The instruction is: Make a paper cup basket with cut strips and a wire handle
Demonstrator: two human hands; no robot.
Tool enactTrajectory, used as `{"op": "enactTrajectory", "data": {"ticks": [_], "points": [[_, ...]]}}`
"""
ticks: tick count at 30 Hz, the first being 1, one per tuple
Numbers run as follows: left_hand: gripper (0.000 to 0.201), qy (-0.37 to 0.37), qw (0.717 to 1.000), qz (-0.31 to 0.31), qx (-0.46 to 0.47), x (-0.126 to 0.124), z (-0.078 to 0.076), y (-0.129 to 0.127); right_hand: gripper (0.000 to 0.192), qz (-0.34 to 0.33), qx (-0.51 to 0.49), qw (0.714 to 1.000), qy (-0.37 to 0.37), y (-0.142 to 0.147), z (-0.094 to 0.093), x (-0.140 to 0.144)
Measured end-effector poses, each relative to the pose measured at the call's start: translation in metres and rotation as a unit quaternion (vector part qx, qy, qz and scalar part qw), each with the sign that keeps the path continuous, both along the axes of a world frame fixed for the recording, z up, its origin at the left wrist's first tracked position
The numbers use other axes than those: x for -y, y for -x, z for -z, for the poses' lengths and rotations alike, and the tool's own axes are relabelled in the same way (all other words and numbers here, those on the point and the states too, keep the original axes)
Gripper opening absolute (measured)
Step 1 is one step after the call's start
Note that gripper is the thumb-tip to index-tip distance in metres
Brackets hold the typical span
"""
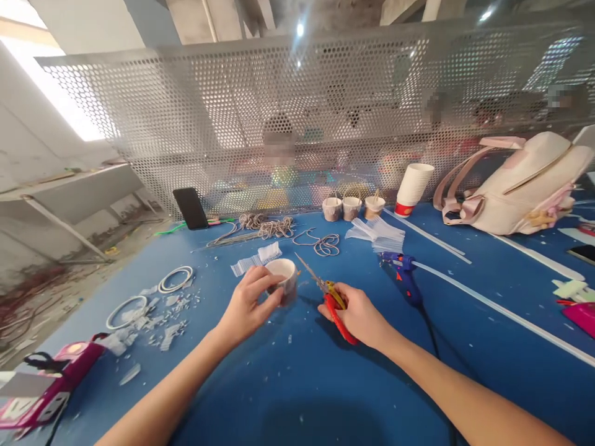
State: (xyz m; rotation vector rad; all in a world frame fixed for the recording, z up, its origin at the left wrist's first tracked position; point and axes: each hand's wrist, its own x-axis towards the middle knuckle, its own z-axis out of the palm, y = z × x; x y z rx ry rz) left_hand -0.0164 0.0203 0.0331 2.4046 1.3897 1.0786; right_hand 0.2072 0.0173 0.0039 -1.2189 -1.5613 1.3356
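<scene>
My left hand (pixel 256 296) is closed on a small cut-down paper cup (pixel 289 282), thumb outside and fingers over its rim. A greyish wrap covers the cup's outer wall. In my right hand (pixel 360 313) is a pair of scissors (pixel 338 314) with red and yellow handles. Their blades point up and left, toward the cup, and look nearly closed. Behind the cup lies a strip of white pleated material (pixel 256 258). A blue glue gun (pixel 404 272) with a long clear glue stick rests to the right of my right hand.
Three small wrapped cups (pixel 351 209) stand at the back beside a stack of paper cups (pixel 413 189). Grey cord (pixel 264 226), a phone (pixel 190 209) and pleated strips (pixel 379 234) lie nearby. White rings (pixel 175 279) and scraps are left; a pink power strip (pixel 53 387) front left; a backpack (pixel 520 179) right.
</scene>
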Motion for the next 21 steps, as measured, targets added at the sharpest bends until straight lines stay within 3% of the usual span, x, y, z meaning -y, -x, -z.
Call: {"op": "enactTrajectory", "data": {"ticks": [2, 5, 9, 13, 16, 21], "points": [[0.016, -0.041, 0.996, 0.028, -0.076, -0.007, 0.007, 0.004, 0.016, 0.005, 0.005, 1.000, -0.016, -0.002, 0.002, -0.002], [0.020, -0.041, 0.988, 0.075, -0.131, -0.013, 0.014, 0.009, 0.016, 0.018, -0.002, 1.000, -0.023, -0.005, 0.007, -0.006], [0.017, -0.091, 0.989, -0.007, -0.114, -0.011, 0.006, 0.012, 0.018, 0.029, 0.000, 1.000, -0.011, -0.008, 0.008, -0.009], [0.022, -0.090, 0.963, 0.024, -0.252, -0.010, -0.001, 0.014, 0.022, 0.039, 0.008, 0.999, -0.011, -0.010, 0.008, -0.011], [0.018, -0.129, 0.953, -0.020, -0.273, -0.014, 0.002, 0.018, 0.021, 0.038, 0.014, 0.999, -0.021, -0.011, 0.011, -0.013], [0.010, -0.069, 0.951, -0.001, -0.301, -0.018, 0.005, 0.023, 0.017, 0.036, 0.035, 0.998, -0.032, -0.011, 0.012, -0.014]]}}
